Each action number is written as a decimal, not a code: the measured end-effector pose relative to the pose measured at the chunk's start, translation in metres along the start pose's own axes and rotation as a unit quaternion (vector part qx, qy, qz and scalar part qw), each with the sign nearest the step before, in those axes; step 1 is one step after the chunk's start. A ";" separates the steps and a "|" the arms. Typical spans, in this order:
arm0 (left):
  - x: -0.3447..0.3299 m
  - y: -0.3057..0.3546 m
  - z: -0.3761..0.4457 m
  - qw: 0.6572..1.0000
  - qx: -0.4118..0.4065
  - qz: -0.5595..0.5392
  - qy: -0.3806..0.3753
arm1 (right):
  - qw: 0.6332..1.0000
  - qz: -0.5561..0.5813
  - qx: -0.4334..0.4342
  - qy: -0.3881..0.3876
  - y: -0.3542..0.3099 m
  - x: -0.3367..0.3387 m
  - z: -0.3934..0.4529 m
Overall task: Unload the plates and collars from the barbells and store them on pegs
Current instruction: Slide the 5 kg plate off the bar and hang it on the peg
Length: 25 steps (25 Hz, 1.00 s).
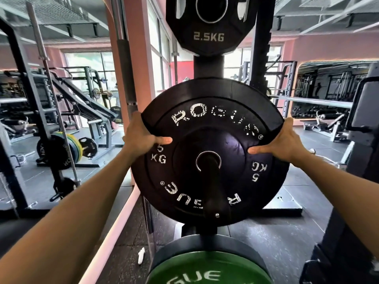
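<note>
We hold the black 5 kg plate (209, 128) by its rim at either side: the left hand (141, 138) has its grip closed on the left edge, thumb across the face and fingers curled behind, and the right hand (281, 142) mirrors it on the right edge. The plate's centre hole is already threaded over the peg (211, 181), whose long axis runs straight toward us, its free end projecting in front of the plate face. Both hands lie equally near, level with the hole. We judge that the plate must slide along that axis, away from us, toward the rack upright (209, 67). A 2.5 kg plate (209, 37) hangs above; a green plate (205, 269) sits below.
</note>
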<state>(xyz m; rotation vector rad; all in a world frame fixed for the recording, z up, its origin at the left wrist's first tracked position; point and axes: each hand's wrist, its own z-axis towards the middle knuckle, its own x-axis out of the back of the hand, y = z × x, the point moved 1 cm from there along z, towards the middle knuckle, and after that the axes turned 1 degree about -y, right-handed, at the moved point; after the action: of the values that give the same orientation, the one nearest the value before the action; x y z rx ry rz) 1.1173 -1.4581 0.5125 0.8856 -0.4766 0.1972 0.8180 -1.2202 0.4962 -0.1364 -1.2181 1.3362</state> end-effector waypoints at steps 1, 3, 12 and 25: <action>0.001 0.003 -0.002 1.000 0.005 0.008 0.001 | 1.000 -0.005 -0.003 0.003 -0.001 0.001 -0.001; 0.002 0.011 -0.010 0.999 0.035 0.040 -0.002 | 1.000 -0.013 -0.008 0.009 -0.005 0.000 -0.005; 0.028 0.041 -0.058 0.980 0.001 0.181 -0.080 | 0.984 -0.171 0.002 -0.060 -0.010 0.042 -0.035; 0.050 0.157 -0.194 0.972 0.007 0.209 -0.106 | 0.968 -0.170 0.129 -0.132 -0.016 0.161 -0.122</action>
<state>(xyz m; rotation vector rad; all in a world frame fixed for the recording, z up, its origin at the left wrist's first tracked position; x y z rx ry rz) 1.1666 -1.2096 0.5416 0.8150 -0.8630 0.4943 0.8790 -1.0340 0.5476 0.4311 -1.2084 1.2193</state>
